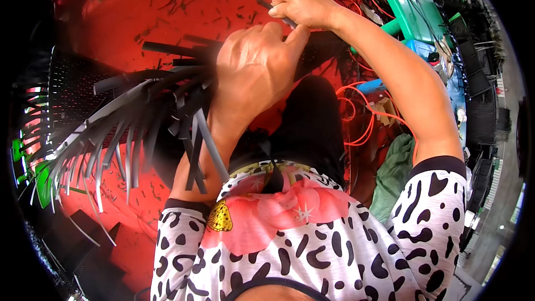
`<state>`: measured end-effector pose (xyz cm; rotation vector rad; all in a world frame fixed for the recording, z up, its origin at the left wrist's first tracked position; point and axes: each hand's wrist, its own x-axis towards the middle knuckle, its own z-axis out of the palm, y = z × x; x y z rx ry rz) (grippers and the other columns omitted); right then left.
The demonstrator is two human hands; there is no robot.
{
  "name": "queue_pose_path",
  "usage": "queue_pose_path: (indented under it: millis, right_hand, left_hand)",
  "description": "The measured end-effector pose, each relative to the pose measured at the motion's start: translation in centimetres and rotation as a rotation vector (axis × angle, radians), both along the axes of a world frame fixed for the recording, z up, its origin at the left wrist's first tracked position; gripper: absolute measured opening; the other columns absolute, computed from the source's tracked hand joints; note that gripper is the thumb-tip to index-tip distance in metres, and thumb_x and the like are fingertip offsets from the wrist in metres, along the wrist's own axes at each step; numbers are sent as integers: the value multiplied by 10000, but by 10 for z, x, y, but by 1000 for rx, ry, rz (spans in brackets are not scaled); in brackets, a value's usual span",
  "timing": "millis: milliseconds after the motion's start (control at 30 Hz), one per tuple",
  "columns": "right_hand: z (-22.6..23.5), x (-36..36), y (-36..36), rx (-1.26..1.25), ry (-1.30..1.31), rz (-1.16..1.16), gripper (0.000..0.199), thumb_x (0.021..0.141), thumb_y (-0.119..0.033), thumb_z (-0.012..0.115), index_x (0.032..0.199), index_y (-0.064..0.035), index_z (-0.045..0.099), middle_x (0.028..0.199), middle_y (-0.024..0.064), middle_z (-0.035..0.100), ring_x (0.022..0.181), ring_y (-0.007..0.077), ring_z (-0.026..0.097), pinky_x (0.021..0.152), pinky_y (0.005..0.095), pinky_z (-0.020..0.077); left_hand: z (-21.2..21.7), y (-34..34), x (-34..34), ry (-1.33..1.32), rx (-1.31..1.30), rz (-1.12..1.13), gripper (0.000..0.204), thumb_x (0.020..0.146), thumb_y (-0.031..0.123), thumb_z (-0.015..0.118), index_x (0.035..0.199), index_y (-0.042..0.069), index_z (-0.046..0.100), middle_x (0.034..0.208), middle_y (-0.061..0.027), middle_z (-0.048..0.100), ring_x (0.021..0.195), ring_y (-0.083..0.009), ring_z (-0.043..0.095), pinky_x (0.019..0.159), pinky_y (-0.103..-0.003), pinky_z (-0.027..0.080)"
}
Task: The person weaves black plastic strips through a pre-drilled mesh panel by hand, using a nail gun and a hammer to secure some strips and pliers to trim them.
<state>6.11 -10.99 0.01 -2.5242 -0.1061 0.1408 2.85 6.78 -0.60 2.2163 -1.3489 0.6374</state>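
Note:
My left hand [253, 69] is closed around a thick bundle of dark grey flat strips [139, 117]. The strips fan out to the left and downward, their pale tips spreading near the left rim. Just above and to the right, my right hand [301, 4] pinches the end of one dark strip [277, 13] between thumb and fingers, right next to my left thumb. Part of the bundle is hidden behind my left hand and wrist. Both forearms rise from a black-and-white patterned shirt with a pink flower.
A red floor [167, 0] strewn with small dark offcuts lies beneath. Orange wires [362, 117] loop at the right, beside a green cloth [393, 170] and a green table [409, 5]. A black perforated crate [72, 92] stands at the left. Dark stacked crates [482, 106] line the right edge.

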Motion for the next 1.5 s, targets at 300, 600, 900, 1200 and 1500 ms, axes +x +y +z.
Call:
queue_pose_path:
  millis: [300, 600, 900, 1200, 1500]
  right_hand:
    - [-6, -8, -8, 22, -115, -107, 206, 754, -53, 574, 938, 39, 592, 796, 100, 613, 603, 133, 553, 585, 281, 455]
    - [21, -28, -22, -5, 91, 122, 225, 703, -10, 542, 901, 33, 637, 781, 90, 654, 668, 153, 595, 652, 292, 475]
    - [22, -26, -23, -13, 206, 279, 141, 692, -18, 536, 799, 22, 619, 636, 36, 577, 624, 108, 562, 635, 272, 463]
    - [20, -22, -22, 409, 231, 130, 114, 719, 12, 531, 801, 11, 611, 712, 70, 610, 651, 149, 566, 614, 277, 467]
    - [15, -28, -12, 563, 416, -88, 106, 737, -19, 532, 818, -10, 600, 727, 37, 584, 666, 116, 545, 625, 255, 456]
  left_hand:
    - [-4, -5, 2, 51, -45, -96, 284, 697, 66, 631, 973, 135, 641, 650, -64, 501, 596, -261, 555, 518, -376, 443]
    - [1, 1, 3, 110, -8, -106, 345, 676, 74, 663, 1015, 130, 624, 679, -75, 527, 626, -283, 560, 538, -382, 441]
    - [-2, 1, 2, 120, -10, -117, 368, 668, 87, 680, 1028, 134, 625, 686, -70, 529, 631, -272, 563, 547, -374, 446]
    - [-2, 0, 1, 105, -28, -113, 371, 665, 103, 689, 1028, 134, 621, 680, -62, 520, 630, -263, 563, 547, -368, 444]
    - [-1, 1, 0, 108, 2, -100, 377, 646, 107, 704, 1015, 130, 627, 676, -59, 515, 628, -264, 560, 537, -370, 443]
